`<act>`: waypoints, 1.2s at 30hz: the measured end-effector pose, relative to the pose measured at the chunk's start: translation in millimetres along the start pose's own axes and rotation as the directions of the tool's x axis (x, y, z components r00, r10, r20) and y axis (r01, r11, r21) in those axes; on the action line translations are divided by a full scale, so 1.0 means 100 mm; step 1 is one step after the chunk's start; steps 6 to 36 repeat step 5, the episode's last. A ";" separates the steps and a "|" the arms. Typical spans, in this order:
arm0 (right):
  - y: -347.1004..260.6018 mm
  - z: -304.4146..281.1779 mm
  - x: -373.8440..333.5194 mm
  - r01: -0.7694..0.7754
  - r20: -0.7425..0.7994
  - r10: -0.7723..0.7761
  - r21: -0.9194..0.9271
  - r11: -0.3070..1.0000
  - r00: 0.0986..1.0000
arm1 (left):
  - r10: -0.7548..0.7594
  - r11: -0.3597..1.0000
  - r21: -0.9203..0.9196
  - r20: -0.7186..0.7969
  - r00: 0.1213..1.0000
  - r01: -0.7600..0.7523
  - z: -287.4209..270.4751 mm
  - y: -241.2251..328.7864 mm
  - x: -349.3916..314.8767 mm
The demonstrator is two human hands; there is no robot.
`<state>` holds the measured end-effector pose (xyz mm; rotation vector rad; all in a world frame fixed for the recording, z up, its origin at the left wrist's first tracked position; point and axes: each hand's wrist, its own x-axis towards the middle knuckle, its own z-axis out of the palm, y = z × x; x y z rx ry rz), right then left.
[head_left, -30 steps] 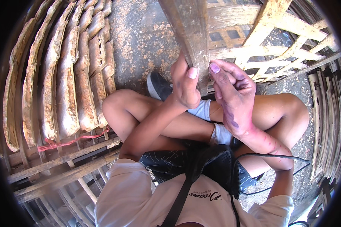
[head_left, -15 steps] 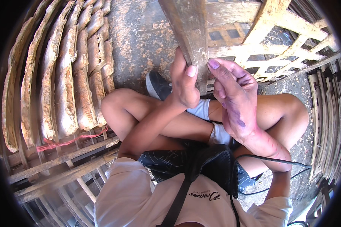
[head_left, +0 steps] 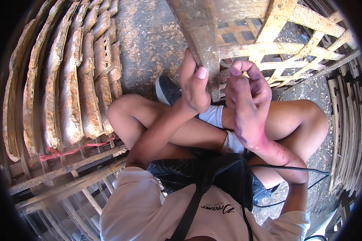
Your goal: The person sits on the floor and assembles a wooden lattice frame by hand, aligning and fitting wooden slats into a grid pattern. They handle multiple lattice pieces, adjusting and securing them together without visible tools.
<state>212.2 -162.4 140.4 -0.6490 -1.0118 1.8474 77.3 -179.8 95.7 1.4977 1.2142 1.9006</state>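
A worn wooden bar (head_left: 201,30) stands upright in front of me, joined to a lattice panel of flat pale slats (head_left: 287,50) on its right. Low on the bar's left edge, my left hand (head_left: 195,86) is closed round it, thumb on the near face and the other fingers largely hidden behind. To the right of the bar, my right hand (head_left: 251,94), stained purple, has its thumb and forefinger pinched together. A thin pale strip (head_left: 226,64) runs between these fingertips and the bar; what it is made of is hard to make out.
Stacked curved sheets with crusty tan edges (head_left: 72,80) fill the left side, with a red plastic tie (head_left: 74,150) beneath. Wooden rails (head_left: 68,168) run below them. More thin slats (head_left: 350,132) are stacked at right. My crossed legs (head_left: 293,120) and a black cable (head_left: 289,168) lie below my hands.
My right hand has turned and drawn a little away from the bar, and the thin strip now shows. The bar and panel have shifted slightly left with my left hand.
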 end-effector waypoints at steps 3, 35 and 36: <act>0.09 -0.14 0.05 0.243 0.099 -0.224 -0.272 0.931 0.970 | 0.051 0.999 0.001 -0.001 0.999 -0.051 -0.02 -0.04 -0.01; 0.09 -0.19 0.09 0.327 0.145 -0.293 -0.378 0.866 0.945 | 0.059 0.998 -0.003 -0.002 0.998 -0.059 -0.02 -0.05 -0.01; 0.09 -0.19 0.09 0.327 0.145 -0.293 -0.378 0.866 0.945 | 0.059 0.998 -0.003 -0.002 0.998 -0.059 -0.02 -0.05 -0.01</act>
